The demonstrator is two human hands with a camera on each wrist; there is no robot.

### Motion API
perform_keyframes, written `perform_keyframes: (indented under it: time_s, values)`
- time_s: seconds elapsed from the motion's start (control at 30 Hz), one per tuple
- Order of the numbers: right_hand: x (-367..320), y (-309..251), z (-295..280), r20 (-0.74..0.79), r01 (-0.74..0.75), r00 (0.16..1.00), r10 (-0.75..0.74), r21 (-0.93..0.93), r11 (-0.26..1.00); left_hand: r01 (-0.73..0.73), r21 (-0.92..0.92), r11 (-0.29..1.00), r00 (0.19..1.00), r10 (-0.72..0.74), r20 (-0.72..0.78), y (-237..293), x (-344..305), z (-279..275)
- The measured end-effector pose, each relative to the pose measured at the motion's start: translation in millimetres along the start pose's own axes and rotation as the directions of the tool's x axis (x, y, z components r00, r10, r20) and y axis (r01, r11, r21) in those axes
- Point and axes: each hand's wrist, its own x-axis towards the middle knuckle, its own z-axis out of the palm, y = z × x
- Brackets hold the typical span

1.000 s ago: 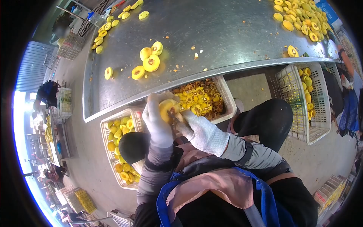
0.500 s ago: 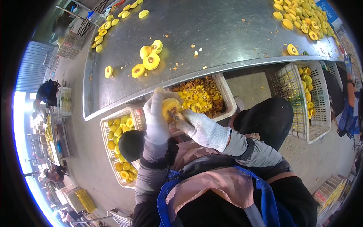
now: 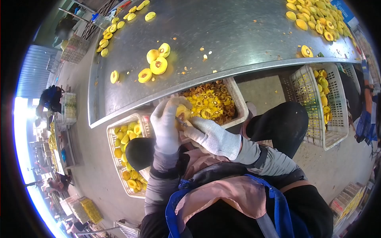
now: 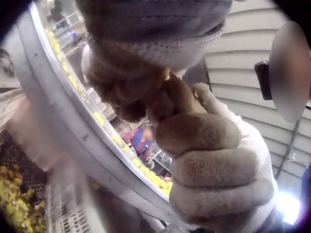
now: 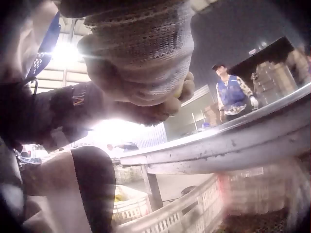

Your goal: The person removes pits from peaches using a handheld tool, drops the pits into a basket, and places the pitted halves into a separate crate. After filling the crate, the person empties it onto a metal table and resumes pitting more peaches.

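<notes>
In the head view my gloved left hand (image 3: 166,126) holds a yellow peach half (image 3: 183,112) over the gap between two crates. My gloved right hand (image 3: 214,136) grips a small metal pitting tool (image 3: 181,122), its dark tip at the reddish centre of the fruit. Most of the tool is hidden by the fingers. Curled fingers of the right hand (image 4: 214,165) fill the left wrist view, close beside the left. In the right wrist view the right glove (image 5: 141,53) covers most of the fruit.
Peach halves (image 3: 158,65) lie on the metal table (image 3: 222,35), with a large heap (image 3: 317,18) at the far right. Below its edge stand a crate of cut-out pits (image 3: 238,105), a crate of peach halves (image 3: 109,137) at left and another crate (image 3: 317,139) at right.
The peach half has turned in the left hand, and less of its yellow surface shows. Both hands stay together at nearly the same spot, the tool still at the fruit.
</notes>
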Motion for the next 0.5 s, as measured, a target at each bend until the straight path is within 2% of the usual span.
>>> perform_keyframes:
  time_s: [0.03,0.1,0.13,0.17,0.23,0.3,0.33,0.37,0.4,0.47,0.5]
  values:
    - [12,20,1,-0.022,0.265,0.961,-0.277,-0.222,0.938,0.017,-0.039,0.999,0.999,-0.016,0.03,1,1,-1]
    - [15,34,-5,-0.003,0.286,0.955,-0.296,-0.24,0.928,0.031,-0.094,0.995,0.998,-0.025,0.064,1,2,-1]
    - [3,5,-4,0.027,0.037,0.999,-0.036,-0.039,0.999,0.033,-0.079,0.996,0.998,-0.029,0.051,1,1,0]
    - [-4,-11,-5,0.108,-0.226,0.971,0.211,0.148,0.963,0.035,-0.064,0.997,0.999,-0.033,0.039,0,-1,1]
    - [-6,-5,-7,0.073,-0.231,0.972,0.224,0.125,0.965,0.022,0.036,0.999,1.0,-0.022,-0.009,8,-2,6]
    - [-3,-11,-1,0.044,-0.157,0.987,0.154,0.083,0.984,-0.032,0.057,0.998,0.999,0.032,0.005,9,-2,5]
    - [-4,-16,3,0.029,-0.101,0.995,0.099,0.063,0.993,-0.107,0.111,0.988,0.994,0.111,-0.025,7,-3,5]
    - [-4,-14,0,0.052,-0.108,0.993,0.107,0.026,0.994,-0.167,0.167,0.972,0.982,0.179,-0.056,2,-3,4]
    - [-4,-16,2,0.08,-0.145,0.988,0.134,0.155,0.977,-0.155,0.185,0.97,0.982,0.172,-0.078,2,-1,4]
    - [-6,-20,1,0.146,-0.202,0.974,0.171,0.238,0.95,-0.099,0.22,0.97,0.983,0.13,-0.131,-1,-7,2]
    - [-9,-20,1,0.178,-0.243,0.964,0.198,0.284,0.928,-0.083,0.208,0.975,0.99,0.105,-0.097,1,-9,1]
